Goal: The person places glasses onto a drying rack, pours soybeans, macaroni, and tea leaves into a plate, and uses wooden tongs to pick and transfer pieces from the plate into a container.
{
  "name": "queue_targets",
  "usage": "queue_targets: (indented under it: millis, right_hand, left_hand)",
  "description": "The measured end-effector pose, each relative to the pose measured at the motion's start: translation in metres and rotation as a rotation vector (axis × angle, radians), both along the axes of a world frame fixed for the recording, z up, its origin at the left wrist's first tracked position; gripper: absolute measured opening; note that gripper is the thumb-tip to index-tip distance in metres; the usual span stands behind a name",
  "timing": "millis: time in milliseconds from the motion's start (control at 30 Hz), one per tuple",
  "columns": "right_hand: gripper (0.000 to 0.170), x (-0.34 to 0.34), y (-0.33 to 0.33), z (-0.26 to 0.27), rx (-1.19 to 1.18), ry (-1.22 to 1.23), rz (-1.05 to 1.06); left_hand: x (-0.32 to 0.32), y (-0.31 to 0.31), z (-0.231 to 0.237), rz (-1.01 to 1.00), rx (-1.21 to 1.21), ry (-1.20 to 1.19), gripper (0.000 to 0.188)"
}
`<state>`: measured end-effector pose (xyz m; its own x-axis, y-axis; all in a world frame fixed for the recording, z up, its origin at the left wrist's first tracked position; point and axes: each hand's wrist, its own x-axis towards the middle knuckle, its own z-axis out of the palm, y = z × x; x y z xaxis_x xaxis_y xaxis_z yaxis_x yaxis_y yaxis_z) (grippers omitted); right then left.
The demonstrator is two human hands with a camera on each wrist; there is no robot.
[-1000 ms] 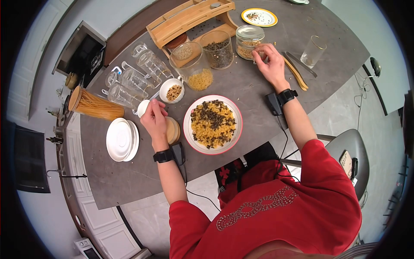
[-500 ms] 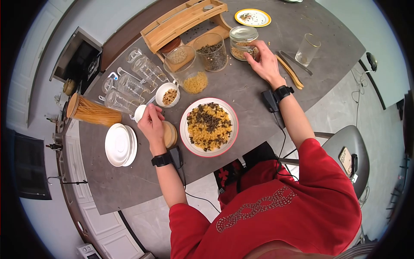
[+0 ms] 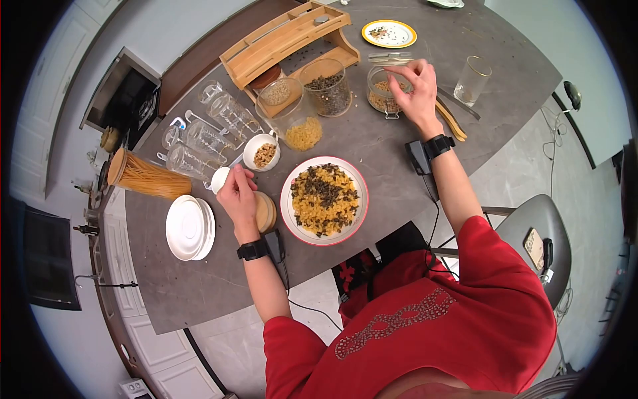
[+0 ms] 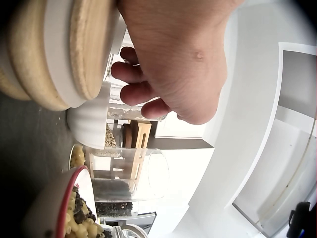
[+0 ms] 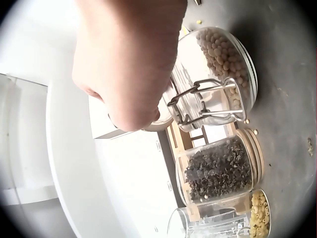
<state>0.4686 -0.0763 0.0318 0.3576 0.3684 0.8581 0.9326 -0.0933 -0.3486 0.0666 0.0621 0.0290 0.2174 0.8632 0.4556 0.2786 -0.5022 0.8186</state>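
Note:
My right hand (image 3: 419, 96) is at the glass clip-top jar (image 3: 383, 100), its index finger and thumb apart, with the index finger across the tilted-up glass lid (image 3: 390, 58). Pale round pulses fill part of the jar, and its wire clasp (image 5: 218, 99) hangs loose on the near side. My left hand (image 3: 237, 203) lies by the stacked wooden lids (image 3: 267, 213), fingertips (image 4: 133, 92) loosely curled with nothing seen among them; its thumb is hidden. Just past it is a small white dish (image 3: 219, 179), partly covered by the hand. A red-rimmed bowl (image 3: 286, 199) of pasta with dark flakes stands between the hands.
Left of centre stand glass mugs (image 3: 232, 116), a spaghetti jar (image 3: 149, 176), white saucers (image 3: 189, 228) and a nut bowl (image 3: 250, 159). Glass jars with dark flakes (image 3: 327, 93) and pasta (image 3: 302, 133) stand before a wooden rack (image 3: 286, 33). Tongs (image 3: 450, 120) and a glass (image 3: 472, 80) lie rightward.
The jar's lid has swung up and back, and its clasp now hangs at the front. My right hand has risen from the jar's side to the lid. The left hand stays in place.

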Motion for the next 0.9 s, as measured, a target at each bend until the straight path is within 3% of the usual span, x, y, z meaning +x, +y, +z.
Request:
queue_targets:
  millis: [167,233,267,367,500,600,900]
  right_hand:
    - [0.026,0.009,0.0,-0.001,0.097,0.04,0.018]
    - [0.027,0.023,-0.001,-0.007,0.051,0.034,0.145]
    - [0.028,0.035,0.002,-0.015,-0.003,0.313,0.411]
    - [0.037,0.042,0.002,-0.02,-0.046,0.434,0.508]
    - [0.053,0.035,-0.003,-0.01,-0.083,0.375,0.397]
    - [0.071,0.035,-0.003,-0.007,-0.019,0.488,0.405]
    - [0.057,0.043,0.007,-0.014,0.164,0.497,0.293]
  left_hand:
    - [-0.001,0.0,0.0,0.003,-0.008,-0.006,0.042]
    - [0.0,0.0,0.0,-0.006,-0.002,-0.006,0.042]
    - [0.0,-0.001,0.001,-0.006,-0.002,-0.008,0.042]
    - [0.0,-0.001,0.002,-0.007,0.005,0.006,0.042]
    - [0.0,0.001,0.0,-0.009,0.007,-0.006,0.041]
    - [-0.001,0.001,0.0,-0.006,0.007,-0.007,0.041]
    - [-0.001,0.002,-0.002,0.006,0.01,0.023,0.042]
